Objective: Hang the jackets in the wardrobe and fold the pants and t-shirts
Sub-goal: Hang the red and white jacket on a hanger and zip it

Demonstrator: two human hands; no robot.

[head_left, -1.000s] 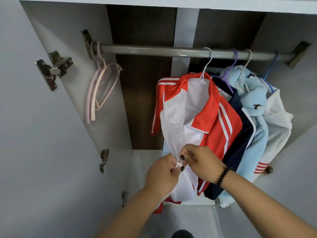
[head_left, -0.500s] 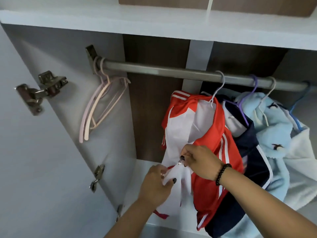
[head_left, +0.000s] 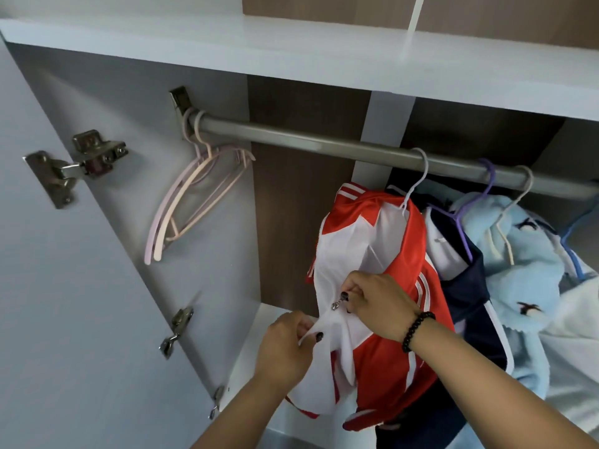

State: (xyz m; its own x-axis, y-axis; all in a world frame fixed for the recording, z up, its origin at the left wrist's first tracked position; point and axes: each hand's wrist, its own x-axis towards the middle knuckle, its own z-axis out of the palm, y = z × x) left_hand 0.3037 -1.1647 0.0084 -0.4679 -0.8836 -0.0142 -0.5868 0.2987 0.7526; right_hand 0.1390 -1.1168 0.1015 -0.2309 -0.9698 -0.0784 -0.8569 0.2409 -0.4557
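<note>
— What hung at the far left of the rail (head_left: 324,147), and why there?

— Two spare pink hangers (head_left: 191,202), pushed against the bracket. I judged they were parked clear of the clothes, ready for further jackets.

— And the left hand (head_left: 287,346)?

— It pinched the white front edge of the red and white jacket (head_left: 385,264) below the zipper, fingers curled round the cloth. My guess: it held the hem taut so the slider could run.

— The right hand (head_left: 377,303)?

— Just above it, thumb and fingertip clenched on the zipper pull (head_left: 337,303). Zipping the front seemed meant to keep the jacket from sliding off its white hanger (head_left: 418,179).

— Where was that jacket?

— Inside the wardrobe, already hooked on the rail, leftmost of the hung garments.

— Further right?

— A navy jacket (head_left: 470,286) on a purple hanger (head_left: 479,196), pressed against the red one, then a pale blue fleece (head_left: 525,270) and something white at the edge, crowded together.
</note>
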